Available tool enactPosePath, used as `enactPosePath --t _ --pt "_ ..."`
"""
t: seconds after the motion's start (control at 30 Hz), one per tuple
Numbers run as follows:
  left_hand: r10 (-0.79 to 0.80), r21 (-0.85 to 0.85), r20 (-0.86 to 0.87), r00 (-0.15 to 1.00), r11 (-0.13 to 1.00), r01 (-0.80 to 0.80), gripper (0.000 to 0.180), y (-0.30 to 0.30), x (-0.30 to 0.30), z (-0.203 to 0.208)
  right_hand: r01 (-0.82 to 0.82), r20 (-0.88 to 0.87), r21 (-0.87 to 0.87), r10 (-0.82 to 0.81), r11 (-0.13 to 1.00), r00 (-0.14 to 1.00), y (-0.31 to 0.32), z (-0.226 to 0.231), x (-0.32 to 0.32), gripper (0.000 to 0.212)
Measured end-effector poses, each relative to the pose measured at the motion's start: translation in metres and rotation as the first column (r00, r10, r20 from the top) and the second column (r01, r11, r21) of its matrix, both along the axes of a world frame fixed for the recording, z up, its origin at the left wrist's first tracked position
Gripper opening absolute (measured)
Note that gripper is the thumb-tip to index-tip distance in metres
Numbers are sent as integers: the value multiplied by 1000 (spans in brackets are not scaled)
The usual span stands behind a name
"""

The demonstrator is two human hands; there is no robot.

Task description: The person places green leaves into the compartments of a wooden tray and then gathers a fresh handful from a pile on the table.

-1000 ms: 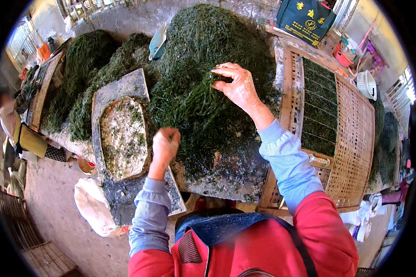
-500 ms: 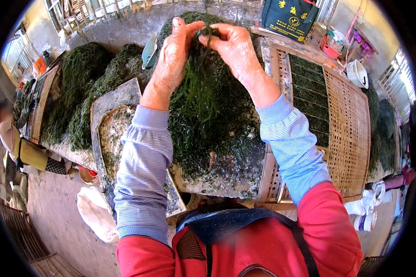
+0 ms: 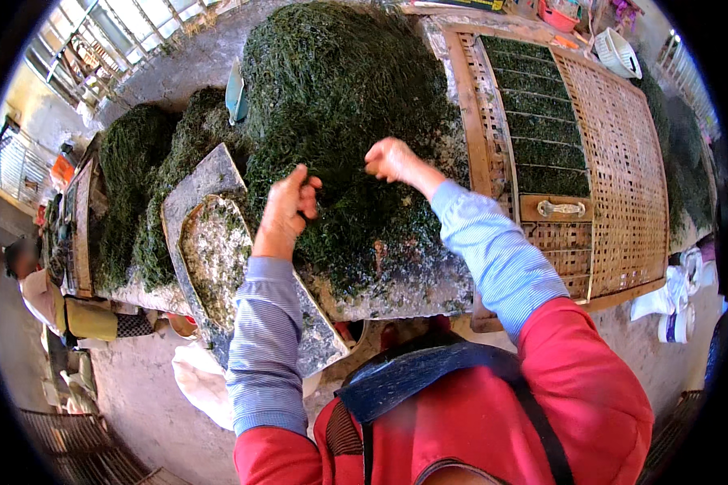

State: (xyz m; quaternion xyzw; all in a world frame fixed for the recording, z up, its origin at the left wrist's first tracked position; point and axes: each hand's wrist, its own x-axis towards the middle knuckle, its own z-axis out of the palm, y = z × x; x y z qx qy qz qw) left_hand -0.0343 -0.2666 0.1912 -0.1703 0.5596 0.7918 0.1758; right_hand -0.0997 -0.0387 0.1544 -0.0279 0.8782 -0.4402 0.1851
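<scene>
In front of me runs a long, rough grey surface (image 3: 412,295), stone-like and speckled with green crumbs along its near edge. Heaped on it in the upper centre of the frame is a big mound of dark green seaweed (image 3: 340,89), with two smaller mounds (image 3: 129,153) further toward the upper left. At the left centre a grey slab (image 3: 210,174) lies tilted on the surface, and on it rests a shallow tray (image 3: 210,250) smeared with pale green bits. To the right lies a woven bamboo frame (image 3: 615,153), its left part covered by rows of dark green sheets (image 3: 534,121).
</scene>
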Motion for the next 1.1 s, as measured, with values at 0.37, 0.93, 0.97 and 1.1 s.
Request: enactPosePath --t 0.37,0.93,0.97,1.1 --pt "41 3 -407 913 999 -43 41 7 12 250 67 -586 -20 -66 998 807 -24 -103 41 23" --pt "29 358 -288 957 930 80 19 -25 -6 142 -270 -885 -225 -80 936 459 4 166 87 15" --pt "50 347 -248 968 937 40 19 -25 -10 139 -333 -879 -318 -144 888 454 0 179 87 15" --pt "119 315 -386 915 949 9 18 -5 -16 129 -413 -928 -279 -132 867 349 -5 228 81 18"
